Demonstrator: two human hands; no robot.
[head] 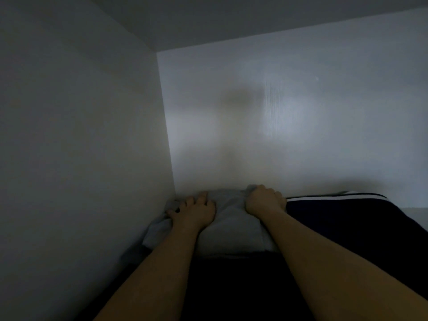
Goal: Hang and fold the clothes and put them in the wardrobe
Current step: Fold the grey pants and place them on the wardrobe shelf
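A folded light grey garment [231, 225] lies inside a white wardrobe compartment, pushed into the back left corner on top of darker clothes. My left hand [196, 209] rests on its left part with fingers spread and curled into the cloth. My right hand [264, 200] grips the garment's far right edge, fingers curled round the fabric. To the right lies a folded dark garment with white stripes [347, 214]. Both forearms reach in from below.
The wardrobe's left side wall [81, 135] and back wall [301, 123] close the space; the top panel [231, 17] is overhead. A strip of bare white shelf [416, 213] shows at the far right. The light is dim.
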